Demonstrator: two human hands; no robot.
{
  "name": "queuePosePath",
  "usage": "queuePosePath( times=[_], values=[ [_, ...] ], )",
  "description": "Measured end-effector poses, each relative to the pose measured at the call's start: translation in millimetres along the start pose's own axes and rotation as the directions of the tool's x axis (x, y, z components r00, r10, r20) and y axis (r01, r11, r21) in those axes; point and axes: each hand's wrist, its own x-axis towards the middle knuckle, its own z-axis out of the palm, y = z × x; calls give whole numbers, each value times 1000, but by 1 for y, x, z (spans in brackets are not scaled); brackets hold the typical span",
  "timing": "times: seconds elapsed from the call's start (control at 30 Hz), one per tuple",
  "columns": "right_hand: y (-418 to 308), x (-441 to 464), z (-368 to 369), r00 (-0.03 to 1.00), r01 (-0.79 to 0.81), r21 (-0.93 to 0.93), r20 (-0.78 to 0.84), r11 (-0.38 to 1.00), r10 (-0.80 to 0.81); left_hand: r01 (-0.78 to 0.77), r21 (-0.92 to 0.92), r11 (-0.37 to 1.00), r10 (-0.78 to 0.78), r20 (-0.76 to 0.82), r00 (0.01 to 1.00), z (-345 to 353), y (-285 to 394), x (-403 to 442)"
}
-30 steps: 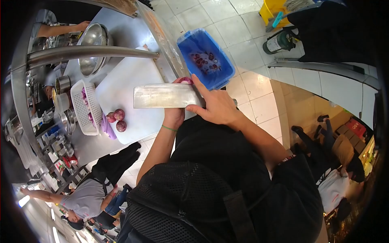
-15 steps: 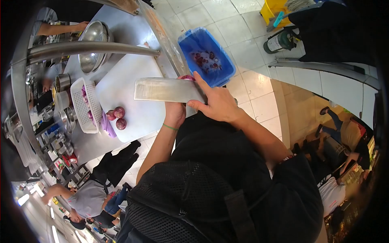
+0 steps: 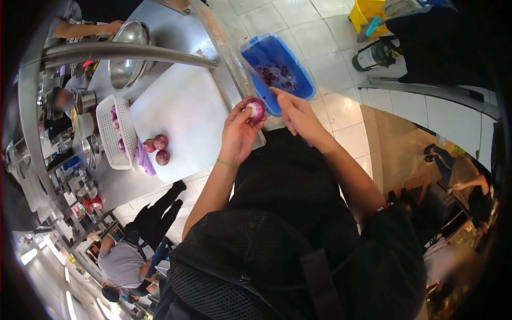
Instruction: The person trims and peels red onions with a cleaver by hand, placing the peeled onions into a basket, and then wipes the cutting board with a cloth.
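Note:
My left hand (image 3: 240, 130) is wrapped round a red onion (image 3: 257, 110), whose cut pale face shows, above the near edge of the work table. Close by on its right, my right hand (image 3: 300, 118) grips a cleaver (image 3: 258, 74), its blade turned nearly edge-on to me. Below both hands stands a blue tub (image 3: 305, 89) on the floor, with onion trimmings inside. On the white cutting board (image 3: 184, 106) lie three red onions (image 3: 160, 142) in a small group. Beside them is a white perforated basket (image 3: 113, 151) with onion pieces and a purple cloth (image 3: 144, 160) against it.
Metal colanders (image 3: 127, 69) sit on the steel table (image 3: 114, 186), with a co-worker's arm (image 3: 88, 29) reaching there. A steel rail (image 3: 128, 52) crosses above. Other people (image 3: 121, 261) stand farther off. A green canister (image 3: 372, 57) and a yellow bucket (image 3: 362, 18) are at upper right.
The cleaver blade has swung from flat across my left hand to nearly edge-on over the tub. My right hand has shifted right, and the onion in my left hand has come into view.

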Motion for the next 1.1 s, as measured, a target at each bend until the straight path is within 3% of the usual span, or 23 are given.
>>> queuePosePath(
  times=[0.03, 0.1, 0.13, 0.43, 0.53, 0.73, 0.8, 0.83, 0.93, 1.1],
  values=[
    [5, -3, 3, 1000, -2, 0, -7, 1000, 2, 0, -32, 999, 0, 6, 1000, -2, -2, 0],
    [15, -10, 15, 952, 245, -443, -58, 863, -300, -17, -41, 999, 18, 29, 999, -9, -7, 1],
    [-3, -22, 20, 975, 163, -521, -47, 838, -219, -42, -48, 998, 44, 48, 998, -3, -3, 0],
    [-28, -39, 36, 979, 181, -715, 63, 675, -195, 6, -178, 984, 1, 38, 999, -8, -9, -5],
    [-28, -40, 39, 962, 234, -692, 66, 683, -263, 13, -202, 979, -3, 52, 999, -7, -7, -8],
    [-7, -26, 34, 982, 166, -546, 12, 821, -190, -33, -136, 990, 45, 86, 995, -9, -5, -9],
    [29, -10, 32, 931, 355, -206, -9, 912, -365, -29, -117, 993, 37, 64, 997, -15, -9, -9],
    [-14, -25, 27, 996, 14, 17, 86, 1000, -15, -9, -134, 991, 20, 85, 996, -18, -10, -8],
    [-17, -17, 19, 996, -87, 166, 17, 982, 86, 23, -150, 988, -6, 113, 994, -24, -10, -9],
    [-1, -16, 25, 997, -4, 37, 73, 999, 2, 51, -135, 990, -29, 161, 987, -28, -7, -11]
  ],
)
